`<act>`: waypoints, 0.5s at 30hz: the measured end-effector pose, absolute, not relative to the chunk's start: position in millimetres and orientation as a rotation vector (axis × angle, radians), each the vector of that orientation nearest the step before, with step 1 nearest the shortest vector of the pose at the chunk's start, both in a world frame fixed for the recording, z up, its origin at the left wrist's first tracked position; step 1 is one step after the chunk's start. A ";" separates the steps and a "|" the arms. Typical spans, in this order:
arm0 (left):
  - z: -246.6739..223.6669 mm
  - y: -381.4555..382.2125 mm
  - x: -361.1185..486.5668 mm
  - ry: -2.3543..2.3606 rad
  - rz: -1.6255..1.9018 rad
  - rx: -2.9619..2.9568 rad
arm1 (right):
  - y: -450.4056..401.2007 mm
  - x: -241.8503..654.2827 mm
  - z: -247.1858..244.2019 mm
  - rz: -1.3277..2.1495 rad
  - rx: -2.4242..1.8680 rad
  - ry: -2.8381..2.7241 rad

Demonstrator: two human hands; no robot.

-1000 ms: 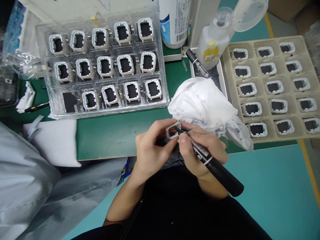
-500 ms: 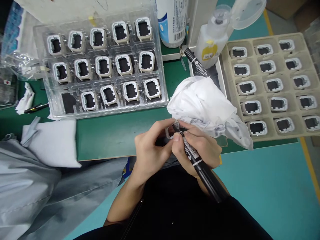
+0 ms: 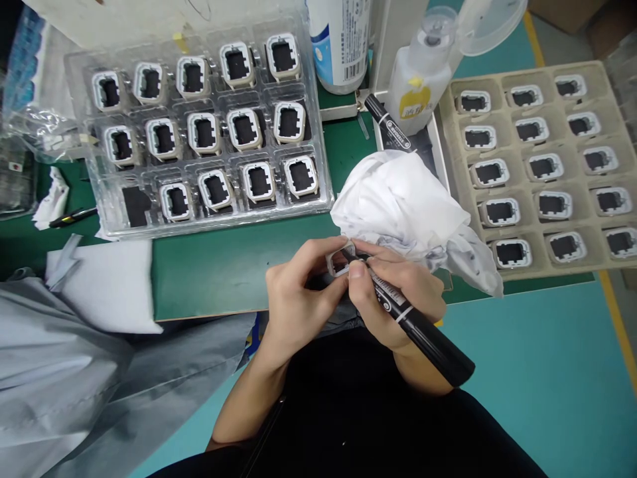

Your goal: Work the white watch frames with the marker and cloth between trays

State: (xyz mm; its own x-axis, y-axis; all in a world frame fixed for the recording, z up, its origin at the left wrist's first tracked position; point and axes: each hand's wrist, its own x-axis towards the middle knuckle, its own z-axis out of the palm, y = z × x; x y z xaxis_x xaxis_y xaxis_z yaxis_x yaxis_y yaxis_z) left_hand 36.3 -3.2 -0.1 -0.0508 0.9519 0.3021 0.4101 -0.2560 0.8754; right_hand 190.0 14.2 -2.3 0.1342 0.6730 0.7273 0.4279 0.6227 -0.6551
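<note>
Between the thumb and fingers of my left hand (image 3: 303, 292) is a small white frame (image 3: 332, 263), a rounded square like a watch case. My right hand (image 3: 398, 292) grips a black marker pen (image 3: 423, 332) slantwise, with its tip at the inner edge of the frame. Fingers cover part of the frame, so I cannot tell whether the tip touches it. Just beyond my hands lies a crumpled white cloth (image 3: 398, 196) with dark specks. Similar frames sit in a clear plastic tray (image 3: 209, 222) at the left and a beige tray (image 3: 542, 269) at the right.
A second marker (image 3: 385, 123) leans by a bottle with a yellow label (image 3: 417, 93). A larger white and blue bottle (image 3: 341, 46) stands behind. On the left are a white pad (image 3: 112, 285), a black and yellow tool (image 3: 73, 217) and a person's grey sleeve (image 3: 54, 372).
My right hand has shifted slightly right, and the marker's back end has swung right and up. The left hand still holds the frame in nearly the same place.
</note>
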 end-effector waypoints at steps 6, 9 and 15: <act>-2.4 -3.8 36.1 1.445 1.294 1.683 | 14.3 190.7 -2.4 0.241 -0.972 -1.479; -2.4 -3.6 35.2 1.442 1.284 1.679 | 15.1 190.4 -2.7 0.217 -0.957 -1.493; -2.2 -3.7 34.3 1.430 1.280 1.690 | 14.7 190.4 -2.6 0.259 -0.957 -1.462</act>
State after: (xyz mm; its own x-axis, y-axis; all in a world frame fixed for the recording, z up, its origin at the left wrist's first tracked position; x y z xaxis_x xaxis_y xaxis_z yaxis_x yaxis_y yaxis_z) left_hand 34.3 -3.7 -2.2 -0.0327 0.9539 0.2982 0.4016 -0.2607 0.8779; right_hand 190.4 14.7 -2.6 0.1560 0.6792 0.7172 0.3918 0.6240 -0.6761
